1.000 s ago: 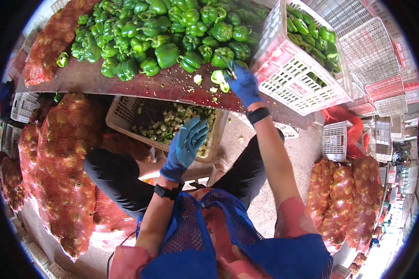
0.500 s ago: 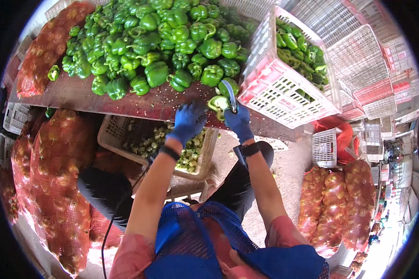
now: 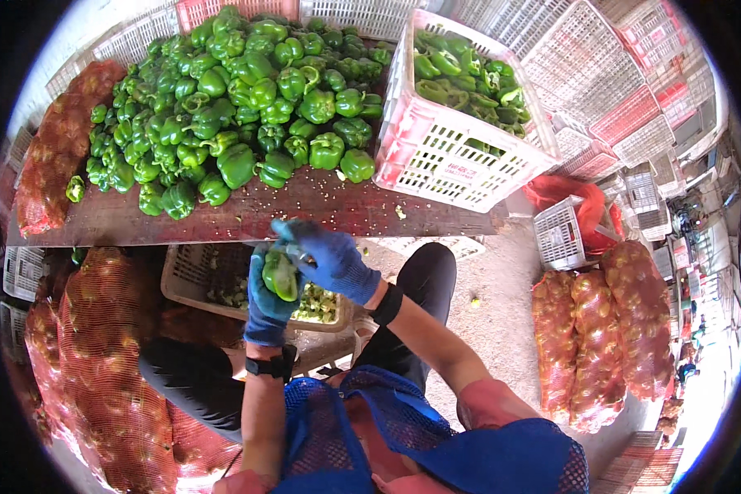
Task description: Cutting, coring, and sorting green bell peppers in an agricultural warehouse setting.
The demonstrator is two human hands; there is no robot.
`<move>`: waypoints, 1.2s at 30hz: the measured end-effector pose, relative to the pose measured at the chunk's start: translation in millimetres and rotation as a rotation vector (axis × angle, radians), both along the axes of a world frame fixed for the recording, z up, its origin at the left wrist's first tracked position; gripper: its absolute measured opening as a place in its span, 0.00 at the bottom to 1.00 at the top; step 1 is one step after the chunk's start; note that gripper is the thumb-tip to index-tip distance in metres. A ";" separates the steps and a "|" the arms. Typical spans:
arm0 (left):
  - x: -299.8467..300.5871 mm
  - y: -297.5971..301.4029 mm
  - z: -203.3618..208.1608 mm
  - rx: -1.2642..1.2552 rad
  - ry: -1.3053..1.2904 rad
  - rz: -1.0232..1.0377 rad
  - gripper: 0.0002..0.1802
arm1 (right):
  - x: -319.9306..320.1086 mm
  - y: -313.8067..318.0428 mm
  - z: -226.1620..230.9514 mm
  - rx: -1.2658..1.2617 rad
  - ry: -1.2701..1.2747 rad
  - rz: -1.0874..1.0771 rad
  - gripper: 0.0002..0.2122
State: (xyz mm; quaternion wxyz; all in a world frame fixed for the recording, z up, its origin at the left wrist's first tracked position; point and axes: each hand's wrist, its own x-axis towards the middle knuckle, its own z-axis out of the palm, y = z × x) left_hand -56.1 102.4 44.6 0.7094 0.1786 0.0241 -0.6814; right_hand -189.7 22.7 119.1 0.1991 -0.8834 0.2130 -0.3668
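Left hand [image 3: 267, 303], head view: blue-gloved, fingers curled round a green pepper [image 3: 281, 277], held out in front of the desk [image 3: 305, 196] and over a low crate [image 3: 188, 270] of cut pieces [image 3: 317, 308]. Right hand [image 3: 333, 259] bent over the pepper's upper end; cannot tell what its fingers close on. On the desk: heaped peppers [image 3: 222, 123], beside them a white crate [image 3: 461, 171] holding more

right hand [image 3: 335, 260] beside left hand [image 3: 267, 308]
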 end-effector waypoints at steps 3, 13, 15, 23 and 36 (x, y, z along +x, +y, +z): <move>-5.8 1.7 11.7 -0.164 -0.048 0.057 0.26 | 3.6 20.8 -6.2 0.223 -0.134 -0.134 0.15; -21.2 19.6 27.2 -0.272 -0.450 0.120 0.33 | -12.2 52.0 -15.4 1.314 -0.305 0.175 0.10; -21.7 19.9 27.9 -0.272 -0.441 0.094 0.32 | -19.3 50.7 -15.3 1.356 -0.303 0.169 0.08; -25.3 18.9 31.7 -0.240 -0.771 0.145 0.26 | -22.3 60.9 -16.3 1.140 -0.301 0.100 0.11; -26.1 10.8 42.7 -0.194 -0.671 0.363 0.28 | -8.3 60.5 12.5 0.410 -0.291 -0.201 0.14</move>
